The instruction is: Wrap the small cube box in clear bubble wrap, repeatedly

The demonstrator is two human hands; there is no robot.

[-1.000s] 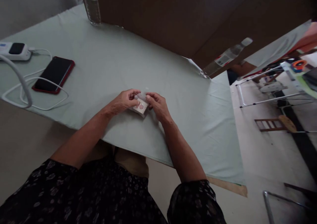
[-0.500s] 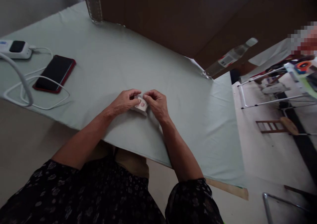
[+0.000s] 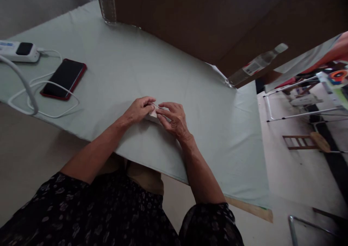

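Observation:
A small whitish box (image 3: 152, 118) with a reddish mark on top rests on the pale green cloth of the table, between my two hands. My left hand (image 3: 138, 110) grips its left side, with thumb and fingertips on the top. From the right, my right hand (image 3: 174, 119) touches the box, its fingers apart and lying across the top and right end. The fingers cover much of the box, so its full shape is hidden.
A black phone with a red edge (image 3: 64, 79), a white cable and a power strip (image 3: 20, 52) lie at the left. Plastic bottles (image 3: 107, 6) (image 3: 257, 65) stand by a large brown panel (image 3: 174, 17) at the back. A wooden stool (image 3: 300, 142) is beyond the table's right edge.
My right hand has gone from a pinch at the box's right corner to spread fingers over its top and right end. My left hand still grips the box. The view has shifted slightly.

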